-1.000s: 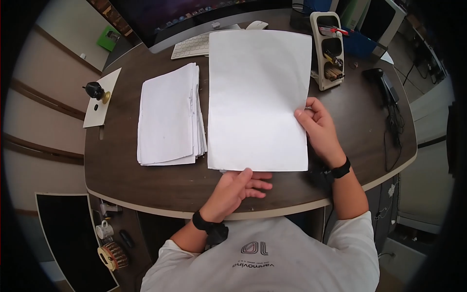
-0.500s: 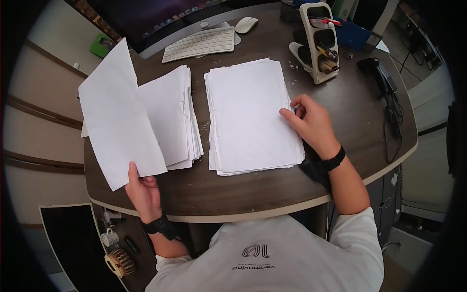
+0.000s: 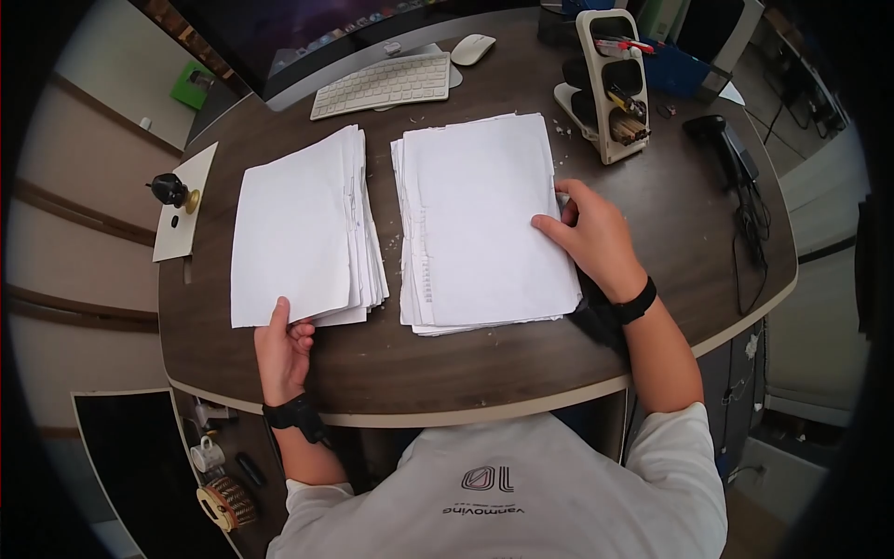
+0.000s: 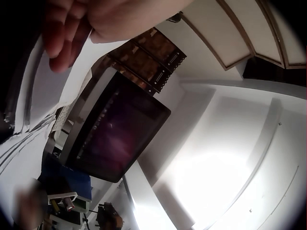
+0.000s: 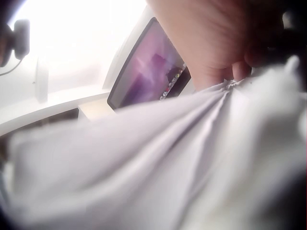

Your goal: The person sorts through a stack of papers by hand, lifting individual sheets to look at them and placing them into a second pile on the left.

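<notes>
Two stacks of white paper lie side by side on the desk in the head view. Over the left paper stack [image 3: 374, 270] lies a white sheet [image 3: 289, 233], its near edge pinched by my left hand [image 3: 282, 359], thumb on top and fingers beneath. At the right paper stack [image 3: 408, 252], my right hand [image 3: 601, 238] pinches the right edge of the top sheet [image 3: 489, 214], thumb above it. That sheet sits slightly right of the pages below, whose torn left edges show. The right wrist view has the paper edges [image 5: 158, 158] blurred, close under the fingers.
Beyond the stacks stand a keyboard [image 3: 382, 86], a mouse [image 3: 473, 49] and a monitor [image 3: 354, 37]. A pen holder [image 3: 615, 93] is at the back right, with a black corded device [image 3: 731, 158] beside it. Paper scraps dot the desk [image 3: 447, 373].
My left hand carried a sheet from the right stack across and lowered it onto the left stack. My right hand stayed by the right stack's edge, where the top sheet has shifted right.
</notes>
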### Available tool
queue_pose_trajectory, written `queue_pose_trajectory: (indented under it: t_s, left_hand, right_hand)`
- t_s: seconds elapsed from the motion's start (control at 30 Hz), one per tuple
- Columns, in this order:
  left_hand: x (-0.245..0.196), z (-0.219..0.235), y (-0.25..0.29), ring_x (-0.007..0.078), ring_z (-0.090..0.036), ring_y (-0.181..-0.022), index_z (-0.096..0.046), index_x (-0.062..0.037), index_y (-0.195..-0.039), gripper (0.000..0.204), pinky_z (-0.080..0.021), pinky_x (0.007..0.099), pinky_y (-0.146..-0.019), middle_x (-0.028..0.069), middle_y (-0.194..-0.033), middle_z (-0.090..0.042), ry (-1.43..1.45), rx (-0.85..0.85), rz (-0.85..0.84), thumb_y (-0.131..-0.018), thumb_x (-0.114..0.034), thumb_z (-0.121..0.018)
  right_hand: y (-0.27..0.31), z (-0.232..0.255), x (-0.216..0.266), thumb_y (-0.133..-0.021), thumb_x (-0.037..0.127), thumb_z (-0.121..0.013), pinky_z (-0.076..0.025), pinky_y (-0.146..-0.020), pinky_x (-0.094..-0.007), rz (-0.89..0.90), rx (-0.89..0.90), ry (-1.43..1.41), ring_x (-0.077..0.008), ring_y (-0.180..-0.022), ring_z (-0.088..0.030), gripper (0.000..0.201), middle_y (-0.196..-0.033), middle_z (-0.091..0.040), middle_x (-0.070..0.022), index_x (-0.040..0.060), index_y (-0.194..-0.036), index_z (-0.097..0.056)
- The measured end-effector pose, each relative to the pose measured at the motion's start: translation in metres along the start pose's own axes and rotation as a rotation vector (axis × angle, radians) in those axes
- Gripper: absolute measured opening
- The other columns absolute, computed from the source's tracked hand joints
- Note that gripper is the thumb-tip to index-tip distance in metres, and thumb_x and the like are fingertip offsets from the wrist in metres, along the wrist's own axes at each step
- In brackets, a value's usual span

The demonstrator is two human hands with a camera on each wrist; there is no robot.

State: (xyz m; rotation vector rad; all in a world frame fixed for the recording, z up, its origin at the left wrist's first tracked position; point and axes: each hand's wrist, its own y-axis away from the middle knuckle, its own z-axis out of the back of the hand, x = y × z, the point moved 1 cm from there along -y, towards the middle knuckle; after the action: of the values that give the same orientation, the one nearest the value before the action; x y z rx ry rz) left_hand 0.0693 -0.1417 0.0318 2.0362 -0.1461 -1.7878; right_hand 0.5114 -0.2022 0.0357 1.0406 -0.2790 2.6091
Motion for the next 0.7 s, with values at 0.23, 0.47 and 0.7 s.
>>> queue_pose_trajectory:
  t_s: [0.23, 0.47, 0.7]
  left_hand:
    - [0.0, -0.004, -0.001, 0.012, -0.065, -0.056, -0.059, 0.0016, -0.117, 0.034, -0.05, 0.0209, -0.044, 0.008, -0.077, -0.068, 0.003, 0.033, 0.029, -0.104, -0.029, -0.064]
    - [0.005, 0.013, 0.011, 0.016, -0.066, -0.053, -0.064, 0.0001, -0.1, 0.054, -0.051, 0.023, -0.042, 0.0113, -0.071, -0.069, -0.106, 0.092, 0.111, -0.108, -0.051, -0.049]
    - [0.046, -0.069, 0.09, 0.0286, -0.076, -0.087, -0.052, 0.0108, -0.138, 0.075, -0.063, 0.0317, -0.062, 0.0251, -0.106, -0.072, -0.167, 1.032, 0.364, -0.108, -0.057, -0.041]
  right_hand:
    - [0.002, -0.007, -0.015, -0.084, 0.021, -0.081, -0.052, -0.068, -0.0382, 0.136, -0.099, -0.107, -0.025, -0.072, -0.064, 0.033, -0.081, -0.065, -0.0091, 0.0048, -0.109, -0.068]
    - [0.005, -0.009, -0.015, -0.093, 0.013, -0.072, -0.047, -0.065, -0.0264, 0.099, -0.161, -0.476, -0.0095, -0.068, -0.055, 0.015, -0.077, -0.06, 0.0007, 0.0036, -0.097, -0.061]
    - [0.008, -0.006, -0.007, -0.1, 0.01, -0.065, -0.039, -0.06, -0.0194, -0.098, 0.038, -1.097, 0.0008, -0.068, -0.049, 0.013, -0.077, -0.06, 0.0066, 0.0066, -0.108, -0.055]
